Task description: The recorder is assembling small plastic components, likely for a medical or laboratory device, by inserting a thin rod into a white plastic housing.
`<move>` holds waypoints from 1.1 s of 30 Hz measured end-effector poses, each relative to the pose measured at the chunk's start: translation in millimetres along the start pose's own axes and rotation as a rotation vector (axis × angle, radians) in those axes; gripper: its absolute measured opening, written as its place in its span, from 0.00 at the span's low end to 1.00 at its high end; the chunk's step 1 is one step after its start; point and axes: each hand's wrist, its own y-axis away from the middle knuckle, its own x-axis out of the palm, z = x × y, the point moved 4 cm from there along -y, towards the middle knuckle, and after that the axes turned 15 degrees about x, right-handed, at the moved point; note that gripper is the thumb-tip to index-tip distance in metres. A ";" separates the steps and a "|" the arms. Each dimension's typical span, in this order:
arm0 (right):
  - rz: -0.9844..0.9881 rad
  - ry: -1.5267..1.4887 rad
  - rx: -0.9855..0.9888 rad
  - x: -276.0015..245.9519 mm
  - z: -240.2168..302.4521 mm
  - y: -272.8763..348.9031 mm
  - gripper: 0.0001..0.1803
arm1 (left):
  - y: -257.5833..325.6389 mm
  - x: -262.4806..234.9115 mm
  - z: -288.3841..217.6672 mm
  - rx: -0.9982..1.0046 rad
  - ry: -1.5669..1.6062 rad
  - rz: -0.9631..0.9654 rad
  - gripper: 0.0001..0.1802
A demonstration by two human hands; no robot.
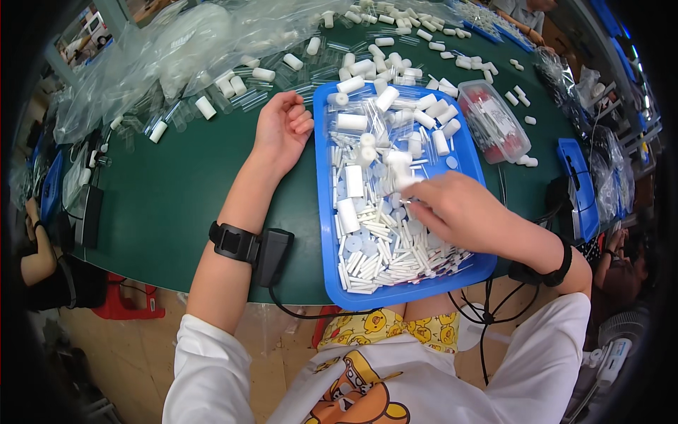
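Note:
My right hand [448, 208] reaches over a blue plastic tray [326, 233], thumb and fingers pinched together. A motion-blurred white cylindrical piece [401, 169] is at its fingertips. My left hand [284, 131] rests beside the tray's left rim, fingers curled in, with nothing visible in them. In the tray, thick white cylinders [353, 181] and clear tubes lie toward the far end. Thin white sticks [388, 272] heap at the near end, among pale translucent discs [353, 244]. My right hand hides part of the heap.
A clear plastic box [494, 120] with red contents stands against the tray's right side. More white cylinders [263, 74] and clear tubes are scattered over the green table [162, 219], near a large plastic bag [187, 56]. A black device [274, 258] with a cable sits beside my left forearm.

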 end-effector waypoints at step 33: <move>-0.309 0.334 -0.130 -17.1 -46.9 -31.8 0.15 | -0.8 -0.7 0.0 0.009 -0.009 0.014 0.08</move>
